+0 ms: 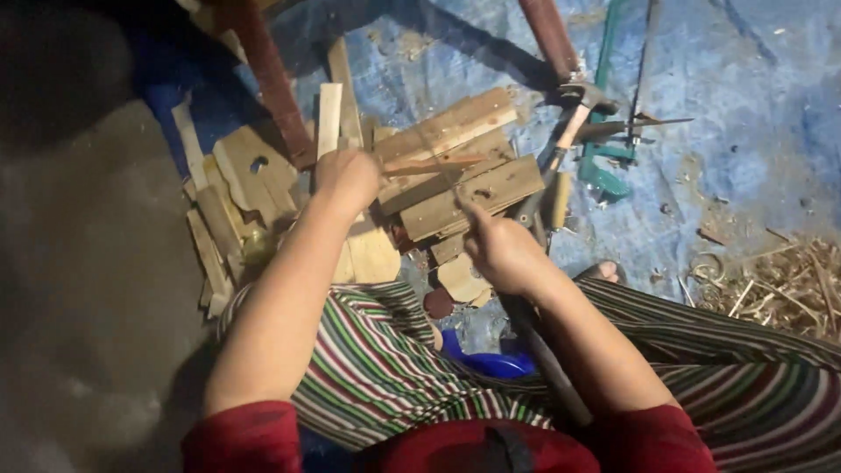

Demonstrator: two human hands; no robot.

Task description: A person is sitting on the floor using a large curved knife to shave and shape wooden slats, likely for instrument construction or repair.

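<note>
Left hand (346,178): gripping a thin stick (434,164) at its end
Right hand (501,250): closed, pinching something thin, unclear what
Stick: looking light, snappy

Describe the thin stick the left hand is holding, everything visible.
The thin stick is a slim, reddish-brown sliver that looks like wood or bamboo. It lies roughly level, pointing from the left hand out to the person's right, above the pile of wood offcuts. The left hand grips its near end, hiding that part. The right hand sits just below its free end; whether its fingers touch it cannot be told. Motion blur hides surface detail.
</note>
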